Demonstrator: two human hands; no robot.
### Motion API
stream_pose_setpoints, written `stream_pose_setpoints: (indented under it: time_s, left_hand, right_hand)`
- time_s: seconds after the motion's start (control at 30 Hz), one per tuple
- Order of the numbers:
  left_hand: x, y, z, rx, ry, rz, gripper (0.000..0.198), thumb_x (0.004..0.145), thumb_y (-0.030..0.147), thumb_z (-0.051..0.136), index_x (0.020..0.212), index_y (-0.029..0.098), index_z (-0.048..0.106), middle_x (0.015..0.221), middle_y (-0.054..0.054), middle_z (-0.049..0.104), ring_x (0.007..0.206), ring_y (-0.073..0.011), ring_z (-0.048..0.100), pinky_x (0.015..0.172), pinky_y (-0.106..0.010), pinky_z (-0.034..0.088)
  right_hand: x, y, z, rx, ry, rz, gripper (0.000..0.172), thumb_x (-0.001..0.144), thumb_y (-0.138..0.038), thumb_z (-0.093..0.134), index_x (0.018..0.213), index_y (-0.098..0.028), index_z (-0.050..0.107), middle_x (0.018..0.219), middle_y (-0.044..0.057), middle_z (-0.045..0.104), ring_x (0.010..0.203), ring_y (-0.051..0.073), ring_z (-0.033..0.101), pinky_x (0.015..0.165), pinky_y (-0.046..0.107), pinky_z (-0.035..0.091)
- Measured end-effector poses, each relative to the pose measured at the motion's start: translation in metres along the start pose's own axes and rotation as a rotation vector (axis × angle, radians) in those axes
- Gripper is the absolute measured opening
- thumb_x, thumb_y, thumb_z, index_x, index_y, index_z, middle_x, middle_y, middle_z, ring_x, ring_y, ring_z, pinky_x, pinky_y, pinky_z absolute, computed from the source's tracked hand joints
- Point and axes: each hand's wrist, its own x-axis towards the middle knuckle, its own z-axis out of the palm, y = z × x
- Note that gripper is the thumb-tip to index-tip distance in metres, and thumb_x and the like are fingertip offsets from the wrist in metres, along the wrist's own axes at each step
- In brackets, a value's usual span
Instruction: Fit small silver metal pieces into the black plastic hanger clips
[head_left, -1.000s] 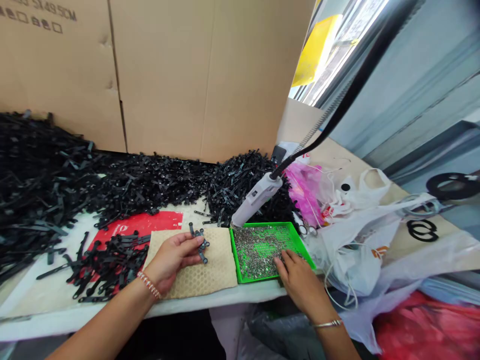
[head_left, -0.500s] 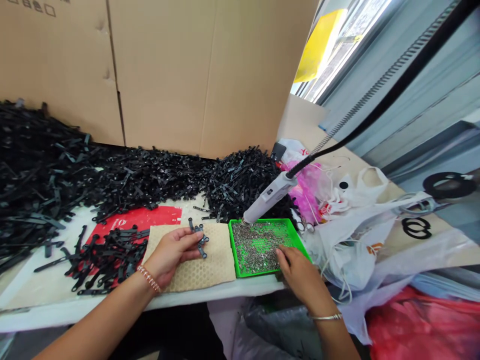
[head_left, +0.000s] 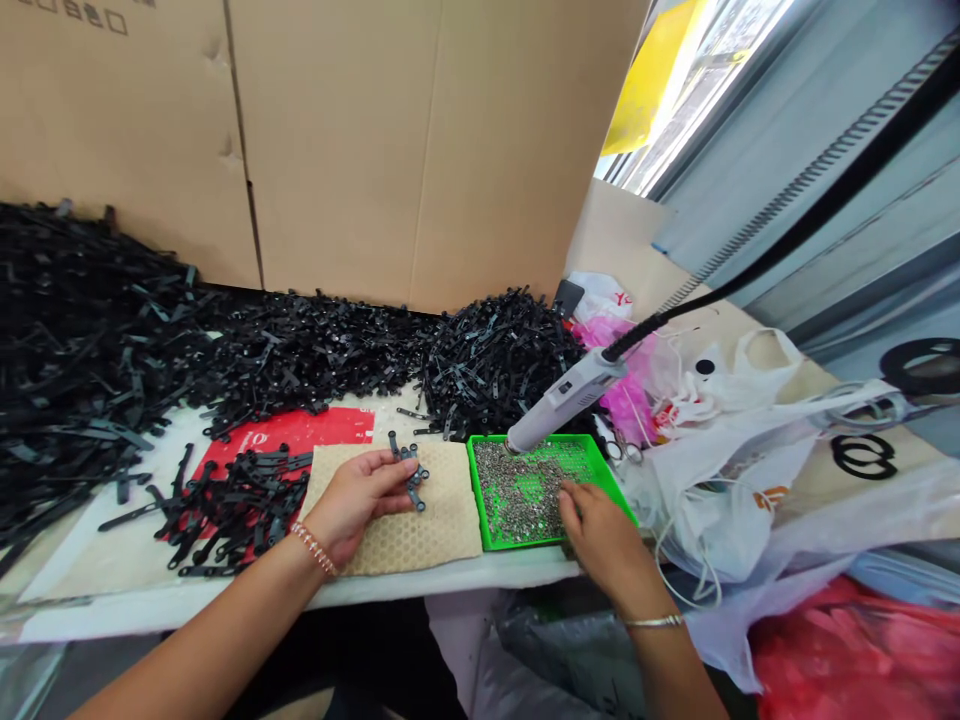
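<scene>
The hanging grey tool [head_left: 566, 398] has swung rightward, its tip now over the green tray's [head_left: 611, 482] back edge.

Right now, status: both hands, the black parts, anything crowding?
Left hand pinching small black plastic strips over tan honeycomb mat. Right hand fingertips in green tray of silver studs. Grey hanging tool tips into tray.

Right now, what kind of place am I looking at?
Likely a small assembly workbench: heaps of black plastic strips, a green tray of tiny metal pieces, and a hanging powered tool over it.
</scene>
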Motion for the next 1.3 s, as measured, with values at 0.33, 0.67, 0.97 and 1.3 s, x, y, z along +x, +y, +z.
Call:
stream_pose_setpoints:
  time_s: [0.33,0.67,0.97,1.3]
  left_hand:
    - [0.001,-0.003,-0.002,0.008,-0.005,0.022,0.003,0.08,0.007,0.067,0.081,0.008,0.064,0.08,-0.008,0.067,0.068,-0.0132,0.063,0.055,-0.018,0.056]
    - [-0.002,0.0,0.0,0.028,-0.003,0.0,0.002,0.08,0.007,0.066,0.079,0.009,0.066,0.08,-0.007,0.068,0.066,-0.0125,0.063,0.055,-0.018,0.056]
    - [0.0,-0.001,-0.002,0.01,-0.005,0.002,0.005,0.076,0.009,0.07,0.08,0.01,0.067,0.079,-0.007,0.068,0.067,-0.0131,0.063,0.055,-0.017,0.055]
    - [-0.001,-0.001,0.0,0.005,0.01,-0.002,0.006,0.075,0.008,0.072,0.079,0.01,0.068,0.079,-0.007,0.068,0.066,-0.0132,0.063,0.054,-0.017,0.056]
  right_hand:
    - [0.005,-0.021,0.018,0.015,-0.025,-0.032,0.054,0.096,-0.04,0.035,0.131,-0.001,0.048,0.136,0.019,0.045,0.129,0.028,0.04,0.108,0.04,0.032]
    - [0.043,0.022,0.015,-0.013,0.054,0.077,0.049,0.095,-0.03,0.035,0.124,0.005,0.052,0.126,0.025,0.053,0.122,0.029,0.047,0.105,0.042,0.035]
    - [0.034,0.01,0.022,-0.008,0.039,0.003,0.052,0.097,-0.038,0.032,0.129,-0.001,0.05,0.131,0.02,0.05,0.125,0.027,0.044,0.105,0.042,0.035]
    - [0.043,0.005,0.024,-0.031,0.053,0.017,0.052,0.096,-0.036,0.033,0.127,0.001,0.05,0.132,0.023,0.048,0.126,0.028,0.043,0.105,0.044,0.034]
